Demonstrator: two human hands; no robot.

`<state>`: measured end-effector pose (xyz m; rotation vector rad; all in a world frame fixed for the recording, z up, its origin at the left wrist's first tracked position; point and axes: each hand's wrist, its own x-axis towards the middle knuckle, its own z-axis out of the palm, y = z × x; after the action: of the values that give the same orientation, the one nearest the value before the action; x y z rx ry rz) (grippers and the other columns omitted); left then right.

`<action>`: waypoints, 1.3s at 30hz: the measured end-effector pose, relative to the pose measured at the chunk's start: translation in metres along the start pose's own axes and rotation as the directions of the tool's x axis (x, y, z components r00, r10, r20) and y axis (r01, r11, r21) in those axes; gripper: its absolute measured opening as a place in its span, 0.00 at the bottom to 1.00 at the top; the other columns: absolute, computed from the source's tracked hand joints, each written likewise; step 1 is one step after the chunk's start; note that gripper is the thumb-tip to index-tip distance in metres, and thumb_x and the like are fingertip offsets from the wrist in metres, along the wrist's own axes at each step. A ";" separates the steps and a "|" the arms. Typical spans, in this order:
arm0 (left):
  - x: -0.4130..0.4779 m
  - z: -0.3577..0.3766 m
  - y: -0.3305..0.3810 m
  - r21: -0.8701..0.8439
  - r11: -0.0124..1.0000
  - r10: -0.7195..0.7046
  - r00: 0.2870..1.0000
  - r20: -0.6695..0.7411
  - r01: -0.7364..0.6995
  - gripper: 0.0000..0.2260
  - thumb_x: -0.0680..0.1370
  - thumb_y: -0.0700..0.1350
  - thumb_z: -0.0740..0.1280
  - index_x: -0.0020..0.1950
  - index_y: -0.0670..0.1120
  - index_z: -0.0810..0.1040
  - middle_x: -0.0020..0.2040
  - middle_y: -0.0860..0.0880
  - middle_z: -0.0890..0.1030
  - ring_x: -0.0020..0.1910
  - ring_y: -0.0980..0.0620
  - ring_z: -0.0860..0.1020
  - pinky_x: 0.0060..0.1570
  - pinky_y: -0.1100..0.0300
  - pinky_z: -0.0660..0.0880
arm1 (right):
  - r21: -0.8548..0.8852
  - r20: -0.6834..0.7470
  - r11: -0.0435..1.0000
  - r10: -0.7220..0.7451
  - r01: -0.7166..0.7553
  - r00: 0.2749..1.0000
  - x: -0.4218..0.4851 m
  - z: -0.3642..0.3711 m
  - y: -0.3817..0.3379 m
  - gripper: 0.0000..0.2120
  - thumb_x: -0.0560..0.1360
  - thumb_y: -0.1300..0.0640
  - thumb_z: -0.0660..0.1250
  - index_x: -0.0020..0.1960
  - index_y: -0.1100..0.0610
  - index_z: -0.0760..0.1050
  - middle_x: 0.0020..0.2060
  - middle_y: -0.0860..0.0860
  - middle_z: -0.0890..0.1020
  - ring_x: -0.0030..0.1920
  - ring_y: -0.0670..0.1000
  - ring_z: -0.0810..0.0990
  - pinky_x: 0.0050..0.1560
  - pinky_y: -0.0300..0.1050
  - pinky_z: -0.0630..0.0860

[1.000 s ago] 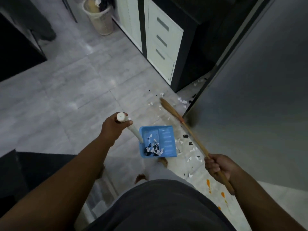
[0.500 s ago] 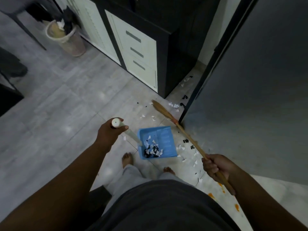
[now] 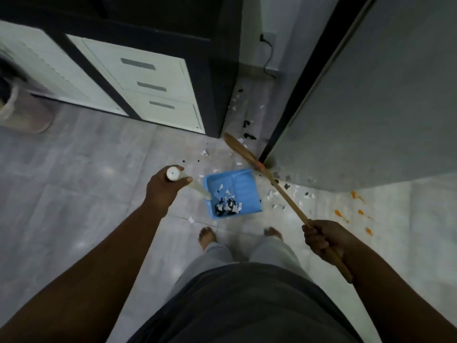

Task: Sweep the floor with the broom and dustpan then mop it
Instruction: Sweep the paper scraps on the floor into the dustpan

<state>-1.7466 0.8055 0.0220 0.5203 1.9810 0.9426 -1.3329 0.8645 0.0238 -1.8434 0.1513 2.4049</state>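
My left hand [image 3: 164, 188] grips the white top of the dustpan's long handle. The blue dustpan [image 3: 243, 188] stands on the grey tiled floor in front of my bare feet, with black and white paper scraps [image 3: 226, 205] piled at its near edge. My right hand [image 3: 324, 237] holds the wooden broom stick [image 3: 288, 198]. The broom head [image 3: 238, 148] reaches toward the gap between the drawer cabinet and the grey door. Loose scraps [image 3: 247, 137] lie in that gap and to the right of the dustpan.
A dark cabinet with white drawers [image 3: 153, 89] stands ahead. A large grey door [image 3: 371, 107] leans in on the right. Orange spots [image 3: 356, 214] mark the floor at right. A bin [image 3: 22, 115] sits at the far left. A cable [image 3: 268, 58] hangs by the wall.
I have stepped closer to the cabinet and the gap. The broom head has shifted toward the scraps beside the door edge, while the dustpan stays in front of my feet.
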 end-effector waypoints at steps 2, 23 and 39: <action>0.011 0.001 0.004 0.020 1.000 -0.011 1.000 0.030 0.010 0.16 0.68 0.44 0.81 0.53 0.52 0.83 0.51 0.50 0.85 0.55 0.46 0.82 0.61 0.46 0.79 | 0.049 -0.019 0.999 -0.021 0.022 1.000 -0.002 -0.001 0.025 0.18 0.84 0.53 0.51 0.37 0.58 0.66 0.23 0.49 0.63 0.17 0.44 0.60 0.13 0.34 0.58; -0.019 0.181 0.022 0.352 0.876 0.135 0.869 0.477 -0.329 0.14 0.74 0.44 0.76 0.57 0.53 0.79 0.55 0.51 0.82 0.58 0.49 0.79 0.61 0.49 0.78 | 0.657 -0.169 0.745 -0.008 0.119 0.986 0.005 -0.189 0.160 0.16 0.83 0.55 0.51 0.37 0.54 0.63 0.22 0.46 0.62 0.16 0.44 0.60 0.14 0.32 0.57; -0.012 0.199 0.023 0.443 0.743 0.192 0.794 0.576 -0.501 0.15 0.74 0.44 0.76 0.60 0.46 0.78 0.54 0.51 0.80 0.56 0.48 0.79 0.63 0.46 0.77 | 0.857 -0.037 0.513 -0.038 0.052 0.999 0.078 -0.142 0.183 0.18 0.84 0.56 0.49 0.36 0.55 0.61 0.20 0.48 0.63 0.15 0.44 0.60 0.14 0.32 0.56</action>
<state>-1.5727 0.8957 -0.0232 1.3989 1.6704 0.3183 -1.2440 0.6648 -0.0861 -1.3057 1.0749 1.6923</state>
